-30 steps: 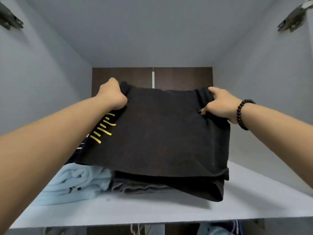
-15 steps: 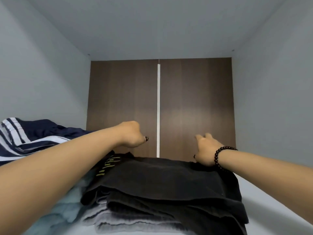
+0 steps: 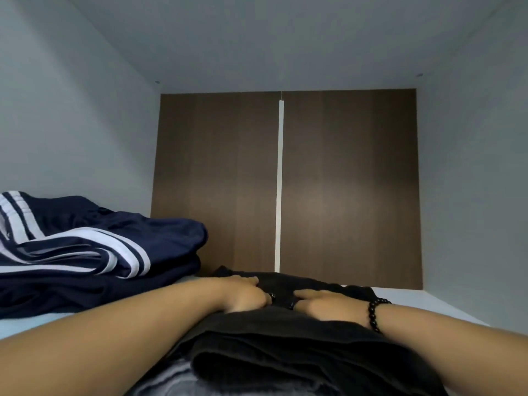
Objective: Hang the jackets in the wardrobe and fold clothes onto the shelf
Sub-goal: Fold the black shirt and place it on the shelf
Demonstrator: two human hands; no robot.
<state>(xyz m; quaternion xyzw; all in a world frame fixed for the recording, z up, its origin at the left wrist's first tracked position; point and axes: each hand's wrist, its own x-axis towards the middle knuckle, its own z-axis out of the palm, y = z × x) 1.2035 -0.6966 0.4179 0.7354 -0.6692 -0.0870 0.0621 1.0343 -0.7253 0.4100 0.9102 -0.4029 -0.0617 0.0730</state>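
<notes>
The grip is flat, not closed: the left hand (image 3: 243, 294) and the right hand (image 3: 328, 307) both lie with fingers stretched on top of the folded black garment (image 3: 285, 344), pressing it and holding nothing. This garment lies on the shelf (image 3: 411, 298), on top of a grey folded piece (image 3: 168, 378). Left of it, close by, sits the navy striped track jacket (image 3: 85, 252). I think the stack can slide or lose its fold if the hands drag back while pressing. Right of the garment the shelf is bare up to the side wall (image 3: 471, 195); behind it a little room remains before the brown back panel (image 3: 343, 181).
</notes>
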